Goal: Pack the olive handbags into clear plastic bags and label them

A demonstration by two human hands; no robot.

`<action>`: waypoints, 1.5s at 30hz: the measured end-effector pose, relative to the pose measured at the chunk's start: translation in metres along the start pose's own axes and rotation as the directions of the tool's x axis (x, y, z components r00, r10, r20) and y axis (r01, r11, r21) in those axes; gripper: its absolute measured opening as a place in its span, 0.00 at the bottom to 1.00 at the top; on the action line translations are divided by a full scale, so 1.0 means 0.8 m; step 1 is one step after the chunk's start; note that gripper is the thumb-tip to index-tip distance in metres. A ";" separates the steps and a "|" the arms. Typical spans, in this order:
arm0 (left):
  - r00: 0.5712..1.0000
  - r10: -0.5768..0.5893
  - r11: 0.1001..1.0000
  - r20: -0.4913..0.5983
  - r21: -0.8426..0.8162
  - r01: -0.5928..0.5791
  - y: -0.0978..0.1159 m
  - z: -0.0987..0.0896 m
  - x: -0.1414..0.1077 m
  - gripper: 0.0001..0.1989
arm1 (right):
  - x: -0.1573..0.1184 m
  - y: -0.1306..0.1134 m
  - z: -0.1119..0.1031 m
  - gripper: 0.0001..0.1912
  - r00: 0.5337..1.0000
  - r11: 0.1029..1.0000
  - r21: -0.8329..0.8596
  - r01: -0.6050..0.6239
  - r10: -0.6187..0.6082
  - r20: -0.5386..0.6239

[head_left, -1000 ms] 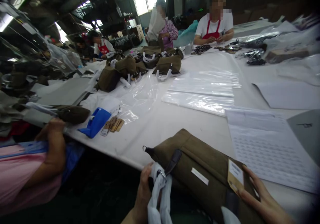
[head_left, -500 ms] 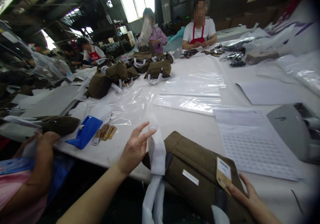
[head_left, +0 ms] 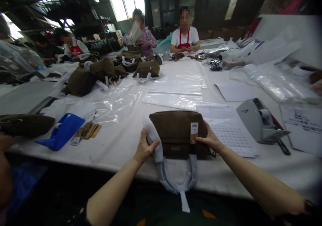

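A dark olive handbag (head_left: 179, 130) lies on the white table in front of me, its handles (head_left: 164, 177) wrapped in white foam and hanging over the table's front edge. My left hand (head_left: 145, 147) grips the bag's left end, with the thumb over a white wrapped strip (head_left: 153, 138). At the other end, my right hand (head_left: 210, 138) holds the bag, its thumb by the lower end of a brown hang tag (head_left: 194, 133) with a barcode label. The fingers behind the bag are hidden on both sides.
Printed sheets (head_left: 233, 135) and a grey tape dispenser (head_left: 260, 120) lie right. At left are a blue tape dispenser (head_left: 62, 132), brown tags (head_left: 90, 130) and a co-worker's arm (head_left: 3, 172). Clear plastic bags (head_left: 176, 90) and several wrapped olive bags (head_left: 100, 70) lie beyond; people work behind.
The handbag has turned level and moved farther onto the table. My left hand has closed on its left end; my right hand has shifted up and left with it. My view has swung right.
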State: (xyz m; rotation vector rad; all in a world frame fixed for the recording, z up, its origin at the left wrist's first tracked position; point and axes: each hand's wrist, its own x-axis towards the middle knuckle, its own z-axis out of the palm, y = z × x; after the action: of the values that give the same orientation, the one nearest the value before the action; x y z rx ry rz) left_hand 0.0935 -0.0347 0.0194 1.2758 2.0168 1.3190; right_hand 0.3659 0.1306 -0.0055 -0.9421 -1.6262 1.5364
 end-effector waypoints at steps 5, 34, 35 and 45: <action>0.997 -0.065 0.996 -0.029 0.064 0.067 -0.038 0.005 -0.074 0.38 | -0.044 0.022 0.008 0.50 0.997 0.999 0.014 -0.039 0.038 0.066; 0.941 0.335 0.847 -0.050 0.454 -0.277 0.102 0.002 0.075 0.07 | -0.048 0.006 0.033 0.40 0.890 0.911 -0.062 -0.408 0.381 -0.252; 0.915 0.400 0.813 0.060 0.438 -0.384 0.116 0.010 0.066 0.06 | -0.049 0.007 0.033 0.40 0.889 0.911 -0.044 -0.409 0.388 -0.245; 0.810 0.298 0.718 0.505 0.441 -0.539 0.095 0.110 0.030 0.07 | -0.060 0.013 0.031 0.35 0.898 0.950 -0.012 -0.312 0.291 -0.330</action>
State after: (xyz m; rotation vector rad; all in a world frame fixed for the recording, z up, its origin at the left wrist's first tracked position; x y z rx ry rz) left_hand 0.1813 0.0398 0.0477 2.1984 1.9239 0.5006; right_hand 0.3682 0.0773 -0.0172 -1.4580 -1.3445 1.4352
